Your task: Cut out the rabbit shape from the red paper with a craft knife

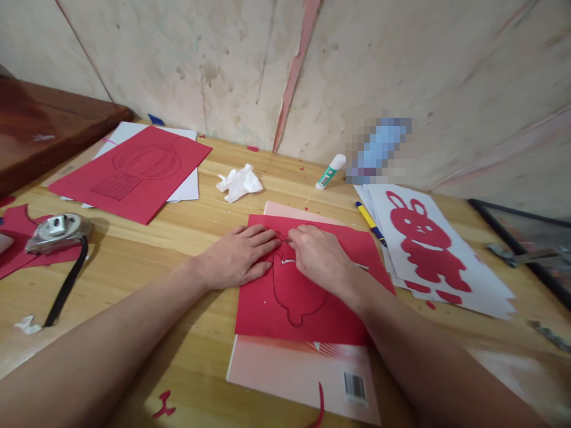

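Observation:
A red paper sheet (259,309) with a dark drawn outline lies on a pink booklet (298,371) with a barcode. My left hand (241,255) rests flat on the sheet's left part, fingers stretched toward the drawing's top. Close to its fingertips, my right hand (316,255) is closed in a pinch over the upper middle of the sheet. What its fingers hold is hidden; a thin light strip shows just right of the hand. A small white slit appears in the red paper between the hands.
Red paper with a lantern drawing (147,172) lies back left, a tape measure (57,232) left. Crumpled tissue (241,182), a glue stick (330,171) and a yellow-blue pen (371,224) lie beyond the hands. Right are rabbit-cutout sheets (477,285) and a black-edged frame (526,258).

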The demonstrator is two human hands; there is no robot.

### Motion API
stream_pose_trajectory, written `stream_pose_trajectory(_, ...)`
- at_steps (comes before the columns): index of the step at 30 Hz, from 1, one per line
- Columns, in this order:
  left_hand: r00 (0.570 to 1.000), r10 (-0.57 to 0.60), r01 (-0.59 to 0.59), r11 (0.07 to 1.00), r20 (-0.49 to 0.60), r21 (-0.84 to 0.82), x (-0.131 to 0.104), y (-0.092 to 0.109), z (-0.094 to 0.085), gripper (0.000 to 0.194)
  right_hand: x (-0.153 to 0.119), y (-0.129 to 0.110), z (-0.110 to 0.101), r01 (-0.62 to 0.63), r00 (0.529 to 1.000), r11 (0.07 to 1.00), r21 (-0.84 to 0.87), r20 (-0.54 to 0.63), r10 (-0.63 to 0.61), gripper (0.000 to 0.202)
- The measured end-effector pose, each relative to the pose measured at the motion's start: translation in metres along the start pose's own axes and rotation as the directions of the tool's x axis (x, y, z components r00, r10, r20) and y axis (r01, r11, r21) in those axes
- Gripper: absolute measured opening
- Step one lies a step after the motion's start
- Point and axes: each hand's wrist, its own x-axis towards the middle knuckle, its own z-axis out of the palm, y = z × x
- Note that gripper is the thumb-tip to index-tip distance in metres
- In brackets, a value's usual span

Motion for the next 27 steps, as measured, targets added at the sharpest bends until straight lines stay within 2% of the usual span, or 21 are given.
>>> stream_pose_trajectory(4,1.0,0.0,0.0,1.0,0.004,0.003,0.0,0.0,0.001,0.048,0.001,0.005,-0.005,0.008,0.999,1.0,0.025,0.031,-0.009,0.023)
stream_pose_trajectory(15,1.0,0.006,-0.006,1.0,0.015,0.007,0.0,-0.001,-0.001,0.046,0.006,0.018,-0.001,0.136,0.988,0.991,0.008,-0.071,-0.135,0.023)
stream_pose_trajectory(27,1.0,0.009,-0.009,1.0,0.01,0.006,0.001,-0.001,0.0,0.046,0.006,0.019,-0.001,0.165,0.984,0.986,0.007,-0.076,-0.164,0.024)
